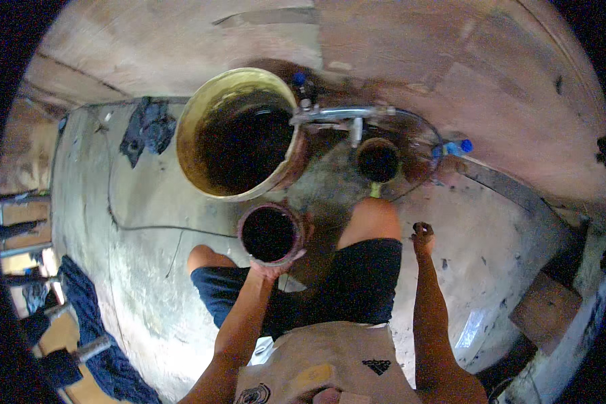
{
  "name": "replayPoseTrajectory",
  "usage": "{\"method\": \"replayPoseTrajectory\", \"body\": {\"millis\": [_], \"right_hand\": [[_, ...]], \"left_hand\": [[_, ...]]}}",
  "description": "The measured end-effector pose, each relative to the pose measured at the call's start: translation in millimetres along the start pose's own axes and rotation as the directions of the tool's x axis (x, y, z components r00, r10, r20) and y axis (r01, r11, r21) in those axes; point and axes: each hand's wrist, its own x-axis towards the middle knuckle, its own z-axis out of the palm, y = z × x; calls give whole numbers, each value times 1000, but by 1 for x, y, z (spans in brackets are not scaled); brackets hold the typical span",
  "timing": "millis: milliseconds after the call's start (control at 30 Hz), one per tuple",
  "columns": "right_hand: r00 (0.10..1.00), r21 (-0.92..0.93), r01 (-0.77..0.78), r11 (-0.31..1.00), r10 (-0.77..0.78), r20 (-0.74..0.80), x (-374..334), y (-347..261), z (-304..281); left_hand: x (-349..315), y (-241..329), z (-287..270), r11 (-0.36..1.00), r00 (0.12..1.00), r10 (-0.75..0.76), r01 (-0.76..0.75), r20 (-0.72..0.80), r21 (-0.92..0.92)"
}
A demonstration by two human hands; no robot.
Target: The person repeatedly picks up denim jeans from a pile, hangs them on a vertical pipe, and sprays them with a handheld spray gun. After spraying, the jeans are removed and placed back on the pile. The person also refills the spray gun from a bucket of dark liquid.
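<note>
Overall, the work area is bounded by a grey concrete floor (158, 262) and, at the far side, a stained wall (411, 47). At the far left, a long dark blue cloth (101, 337) is seen in folds. On the floor, ahead and slightly left of the person, a large yellowish bucket (232, 87) is placed; its interior is dark and stained. At the right, a brown boxy object (547, 306) is positioned near the edge of the view. A dark cloth bundle (148, 124) is laid left of the bucket. A metal tap assembly (343, 113) is extended rightward from beside the bucket rim. The round container (300, 236) is located in front of the bucket, between the knees; its mouth is turned upward, and its dark contents cannot be identified. A small cup (395, 151) with a yellow-green handle is set below the tap, near the right knee. The container is gripped at its near side by the left hand (269, 271). The right hand (423, 237) is held clear of the container, beyond the right knee, with fingers curled; whether anything is grasped cannot be told.
</note>
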Motion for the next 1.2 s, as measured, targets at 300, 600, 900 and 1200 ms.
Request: {"method": "replayPoseTrajectory", "body": {"millis": [300,600,900,1200], "right_hand": [[746,-55,522,851,-487,-454,-19,-201,-99],[611,-487,732,476,-775,163,6,-289,-96],[597,-670,719,185,-659,458,29,-309,-99],[718,-821,567,61,-524,457,33,-317,-95]], "left_hand": [[-25,8,2,839,991,136,-116,2,531],[-49,10,-1,845,977,210,-167,-28,508],[-56,13,-12,873,966,247,-187,-78,450],[-44,5,-9,910,972,222,-181,-72,372]]}}
